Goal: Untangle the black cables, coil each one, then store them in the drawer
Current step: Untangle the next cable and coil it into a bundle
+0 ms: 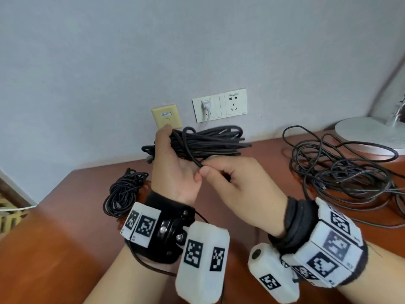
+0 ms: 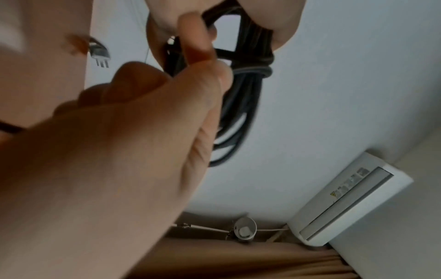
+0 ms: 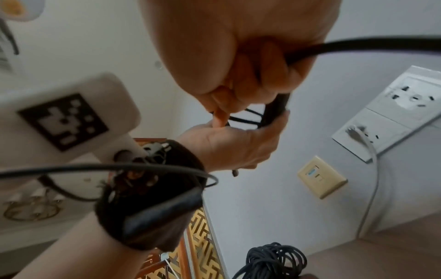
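Left hand (image 1: 173,170) grips a bundled thick black cable (image 1: 206,141) above the desk while the right hand (image 1: 236,183) pinches its loose tail just beside; wrapping should stay snug, the end tucked under.

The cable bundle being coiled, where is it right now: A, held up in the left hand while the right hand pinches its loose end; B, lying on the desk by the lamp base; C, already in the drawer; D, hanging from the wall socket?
A: the left hand grips the cable bundle above the desk, and the right hand pinches its loose end.
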A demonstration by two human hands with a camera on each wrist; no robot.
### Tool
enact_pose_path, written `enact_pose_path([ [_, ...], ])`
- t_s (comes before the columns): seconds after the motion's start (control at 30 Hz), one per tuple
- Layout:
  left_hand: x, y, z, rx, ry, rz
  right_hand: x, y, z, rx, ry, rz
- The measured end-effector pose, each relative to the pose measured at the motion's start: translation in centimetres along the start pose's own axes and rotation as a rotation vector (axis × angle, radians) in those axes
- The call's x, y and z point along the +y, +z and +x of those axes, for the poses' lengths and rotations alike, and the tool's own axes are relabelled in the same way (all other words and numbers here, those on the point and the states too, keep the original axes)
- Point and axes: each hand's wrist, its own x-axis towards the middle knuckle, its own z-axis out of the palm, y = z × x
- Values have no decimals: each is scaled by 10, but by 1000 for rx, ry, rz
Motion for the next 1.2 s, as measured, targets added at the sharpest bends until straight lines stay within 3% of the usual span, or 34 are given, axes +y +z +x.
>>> enact_pose_path([
  [0.1,-3,8,-7,-63,-42,-92,2,-2,1,26,29,61],
  [0.33,5,7,-6,-139,-61,-111,14,-12,9,-123,99,246],
  [0.5,21,-3,-1,-304,-96,-134,23,-12,11,-252,180,225],
  [0.6,22,-4,-2,-342,-105,-15,31,-17,14,-284,219,212],
  [0.77,21,0,-5,-487,-251,129,36,-37,18,-316,284,135],
  [0.9,17,-1,-11,-477,-118,472,31,-57,22,-229,330,-25],
  [1.2,5,5,-13,-373,224,768,14,-70,23,-59,352,-119],
])
